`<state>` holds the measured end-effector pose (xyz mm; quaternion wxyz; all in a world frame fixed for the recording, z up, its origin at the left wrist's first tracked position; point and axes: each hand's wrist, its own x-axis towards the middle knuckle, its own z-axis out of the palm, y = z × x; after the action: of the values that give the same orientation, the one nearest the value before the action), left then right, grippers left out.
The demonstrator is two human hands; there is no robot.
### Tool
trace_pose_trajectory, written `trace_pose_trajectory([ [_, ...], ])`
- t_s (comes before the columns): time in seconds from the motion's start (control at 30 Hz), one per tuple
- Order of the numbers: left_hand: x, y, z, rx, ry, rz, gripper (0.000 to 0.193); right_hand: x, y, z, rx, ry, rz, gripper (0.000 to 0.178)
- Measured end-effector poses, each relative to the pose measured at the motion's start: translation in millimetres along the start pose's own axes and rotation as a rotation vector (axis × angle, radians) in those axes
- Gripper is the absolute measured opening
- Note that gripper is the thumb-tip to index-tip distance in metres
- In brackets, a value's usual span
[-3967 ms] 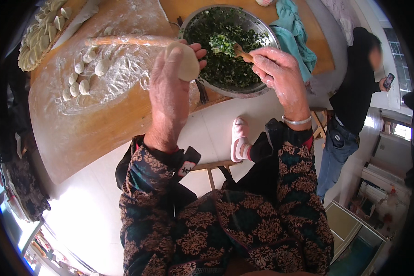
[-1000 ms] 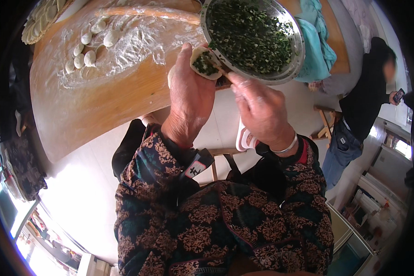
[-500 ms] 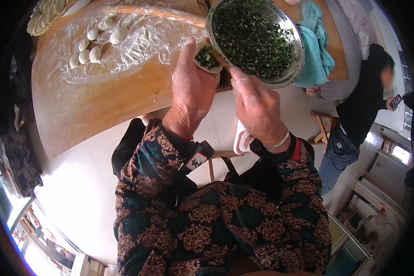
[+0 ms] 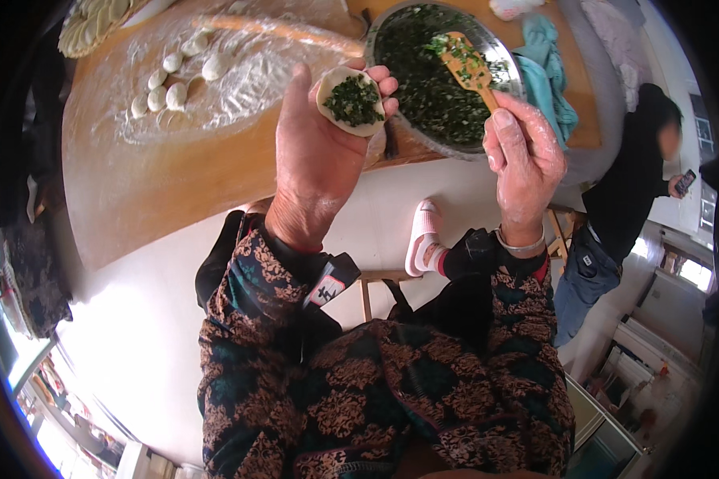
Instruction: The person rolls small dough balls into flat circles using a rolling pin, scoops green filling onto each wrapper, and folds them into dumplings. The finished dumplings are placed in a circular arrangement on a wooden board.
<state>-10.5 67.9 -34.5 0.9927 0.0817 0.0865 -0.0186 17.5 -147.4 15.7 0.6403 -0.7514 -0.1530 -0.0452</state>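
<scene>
The bowl is glossy metal, the spatula wood, the wrapper smooth matt dough, the towel cloth.

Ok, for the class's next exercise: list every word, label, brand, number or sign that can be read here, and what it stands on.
White, red-edged tag on the black band near the left hand: one large dark character; I won't copy it out.
Small pale patch on the other person's jeans: too small to read.
Phone: screen too small to read.
I can make out no other writing.
</scene>
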Motion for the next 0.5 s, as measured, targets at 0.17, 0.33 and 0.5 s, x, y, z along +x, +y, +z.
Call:
trace_pose_trajectory([
  [0.17,18,-14,24,-0.101,-0.019,-0.03,0.069,18,11,-10,-0.639,0.1,-0.096,0.017],
  [0.33,27,-29,36,-0.166,-0.07,-0.038,0.077,-4,8,-4,-0.345,0.073,-0.177,0.019],
  [0.5,32,-37,39,-0.16,-0.031,-0.017,0.082,0,14,4,-0.45,0.067,-0.402,0.021],
])
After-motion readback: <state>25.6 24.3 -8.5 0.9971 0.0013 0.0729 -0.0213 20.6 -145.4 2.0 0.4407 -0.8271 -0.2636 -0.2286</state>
